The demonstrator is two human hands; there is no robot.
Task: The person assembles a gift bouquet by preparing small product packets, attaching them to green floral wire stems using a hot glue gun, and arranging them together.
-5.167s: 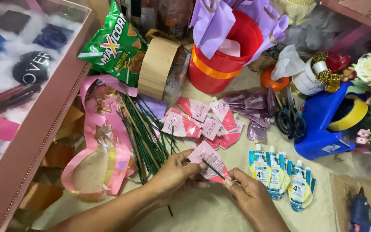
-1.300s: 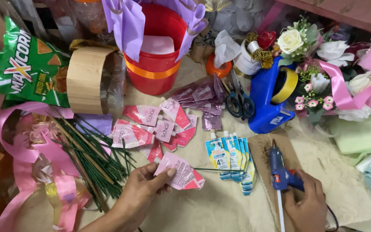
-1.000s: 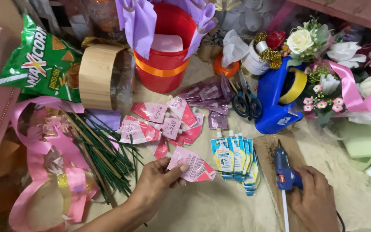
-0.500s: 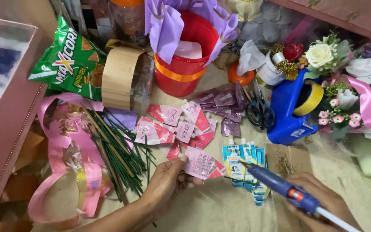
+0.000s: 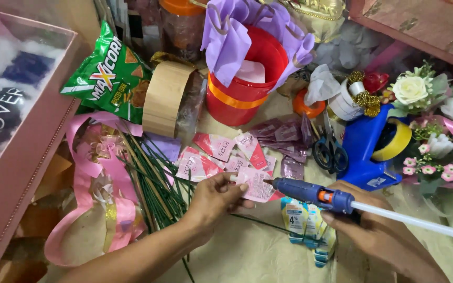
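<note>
Pink sachet: we've got a small pink-and-white sachet [image 5: 255, 183] pinched in our left hand [image 5: 213, 202], thumb and fingertips clamped on its near edge, held just above the tabletop in the middle of the scene.
Blue glue gun: our right hand [image 5: 365, 222] is wrapped tight around a blue glue gun [image 5: 310, 191] with an orange band (a white glue stick [image 5: 415, 222] juts out the back, off to the right).
Nozzle: it points left and sits right at the sachet's right edge; touching or a hair apart, we cannot tell.
Green stems: a bundle of thin green stems [image 5: 153, 181] lies just left of our left hand, on a looped pink ribbon [image 5: 98, 173].
More sachets: loose pink sachets [image 5: 221, 152] are scattered just beyond our fingers, and blue-and-white sachets [image 5: 302, 222] lie under the gun.
Back row: a red bucket [image 5: 247, 78] lined with purple paper, a green snack bag [image 5: 106, 78], black-handled scissors [image 5: 329, 149] and a blue tape dispenser [image 5: 368, 149] stand well behind.
</note>
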